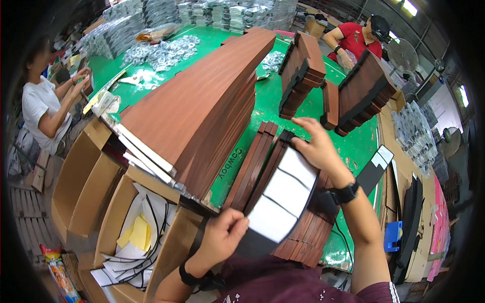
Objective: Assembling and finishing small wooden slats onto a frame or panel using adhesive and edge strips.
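A black sheet with white rectangular panels (280, 199) slants in front of me over the brown wooden pieces. My left hand (225, 235) is closed, pinching the sheet's lower left edge between thumb and curled fingers. At the upper end my right hand (321, 146) lies against the sheet's right edge, thumb and forefinger spread apart. Its other fingers are partly hidden. Below the sheet lie bundled reddish-brown wooden strips (298, 247), and more long strips (252, 161) stand just left of it. A black-wrapped end shows near my right thumb.
Tall curved brown boards (202, 86) stand on the green table (268, 101) at left. Black-edged wooden stacks (366, 91) are beyond my right hand. An open cardboard box (113, 227) holds white and yellow scraps. A blue tape dispenser (393, 236) sits right. Two people work across the table.
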Motion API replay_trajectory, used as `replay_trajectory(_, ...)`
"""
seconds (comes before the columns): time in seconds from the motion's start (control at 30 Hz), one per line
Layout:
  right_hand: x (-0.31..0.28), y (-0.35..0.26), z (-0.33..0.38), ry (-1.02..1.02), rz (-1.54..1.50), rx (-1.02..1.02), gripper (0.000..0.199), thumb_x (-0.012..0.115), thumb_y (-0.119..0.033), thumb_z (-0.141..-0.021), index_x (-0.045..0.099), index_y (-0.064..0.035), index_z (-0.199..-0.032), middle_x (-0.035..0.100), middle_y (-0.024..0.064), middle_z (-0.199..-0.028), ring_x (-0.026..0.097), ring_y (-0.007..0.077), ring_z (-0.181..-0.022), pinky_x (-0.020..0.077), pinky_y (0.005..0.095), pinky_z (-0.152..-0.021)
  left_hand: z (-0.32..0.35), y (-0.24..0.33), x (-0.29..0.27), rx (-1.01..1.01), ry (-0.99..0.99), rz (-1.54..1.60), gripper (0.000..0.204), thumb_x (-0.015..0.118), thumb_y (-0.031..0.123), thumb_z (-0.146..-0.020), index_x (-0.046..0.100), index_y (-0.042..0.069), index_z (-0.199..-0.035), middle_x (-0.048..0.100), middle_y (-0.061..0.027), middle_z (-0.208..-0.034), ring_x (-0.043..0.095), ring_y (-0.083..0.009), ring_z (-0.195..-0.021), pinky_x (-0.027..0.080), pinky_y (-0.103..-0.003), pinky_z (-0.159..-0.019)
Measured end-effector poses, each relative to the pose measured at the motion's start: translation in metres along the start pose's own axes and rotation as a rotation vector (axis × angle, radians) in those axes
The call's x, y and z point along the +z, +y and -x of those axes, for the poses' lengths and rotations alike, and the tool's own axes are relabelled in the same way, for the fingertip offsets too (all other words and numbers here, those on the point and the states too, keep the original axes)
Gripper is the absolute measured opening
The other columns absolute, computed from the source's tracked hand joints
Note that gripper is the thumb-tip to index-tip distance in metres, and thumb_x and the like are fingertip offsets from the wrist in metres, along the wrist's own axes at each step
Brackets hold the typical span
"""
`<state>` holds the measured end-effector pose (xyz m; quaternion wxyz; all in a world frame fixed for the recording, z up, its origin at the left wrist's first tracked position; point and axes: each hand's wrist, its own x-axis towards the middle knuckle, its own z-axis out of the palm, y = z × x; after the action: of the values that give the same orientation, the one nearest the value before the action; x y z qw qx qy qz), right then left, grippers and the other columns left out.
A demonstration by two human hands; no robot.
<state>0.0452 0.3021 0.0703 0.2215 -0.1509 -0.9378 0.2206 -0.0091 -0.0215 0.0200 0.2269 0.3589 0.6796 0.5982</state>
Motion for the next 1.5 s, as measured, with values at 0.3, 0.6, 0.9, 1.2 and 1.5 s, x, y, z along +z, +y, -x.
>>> replay_trajectory(0.3,-0.027,-0.142,0.092,-0.227,-0.03,-0.469,0.026,0.076,-0.011,-0.081,0.069,-0.0057,-0.106,0.062,0.0105,-0.105,0.061,0.0281,-0.093,0.0494,0.0392,-0.08,-0.024,-0.015,-0.001,-0.192,-0.003,0.29,0.024,0.059,0.023,-0.104,0.06,0.0,-0.096,0.052,0.0046,-0.075,0.046,-0.0025,-0.07,0.04,-0.023,-0.06)
replay_trajectory(0.6,0.007,-0.14,0.099,-0.22,0.026,-0.451,0.044,0.076,-0.015,-0.08,0.064,-0.0055,-0.121,0.056,0.009,-0.105,0.056,0.0258,-0.093,0.0459,0.039,-0.08,-0.027,-0.006,0.001,-0.315,-0.05,0.607,0.015,0.059,0.017,-0.104,0.064,0.002,-0.102,0.062,0.0014,-0.092,0.054,-0.004,-0.087,0.044,-0.021,-0.08)
replay_trajectory(0.9,0.009,-0.141,0.107,-0.171,-0.025,-0.606,0.028,0.063,-0.013,-0.077,0.064,-0.0044,-0.104,0.06,0.0105,-0.109,0.059,0.0271,-0.098,0.0479,0.0378,-0.082,-0.024,-0.01,0.01,-0.239,-0.022,0.404,0.016,0.06,0.017,-0.103,0.063,0.002,-0.1,0.063,0.0013,-0.086,0.055,-0.0046,-0.075,0.045,-0.022,-0.065)
replay_trajectory(1.2,-0.015,-0.084,0.023,0.14,-0.278,-0.073,0.037,0.08,-0.009,-0.082,0.063,0.0018,-0.112,0.066,0.0138,-0.1,0.067,0.0244,-0.087,0.0543,0.0354,-0.079,-0.013,0.004,0.016,0.283,-0.098,-0.598,0.013,0.07,0.02,-0.088,0.066,0.008,-0.091,0.068,-0.0101,-0.108,0.068,-0.0326,-0.103,0.055,-0.044,-0.081)
replay_trajectory(1.5,0.049,0.005,-0.016,0.012,-0.048,0.004,0.043,0.074,-0.016,-0.088,0.064,0.0004,-0.126,0.062,0.0221,-0.132,0.059,0.0392,-0.122,0.0497,0.0434,-0.101,-0.019,-0.012,0.02,0.321,-0.149,-0.671,0.016,0.065,0.019,-0.09,0.063,0.004,-0.085,0.058,-0.019,-0.139,0.049,-0.0377,-0.137,0.031,-0.053,-0.117)
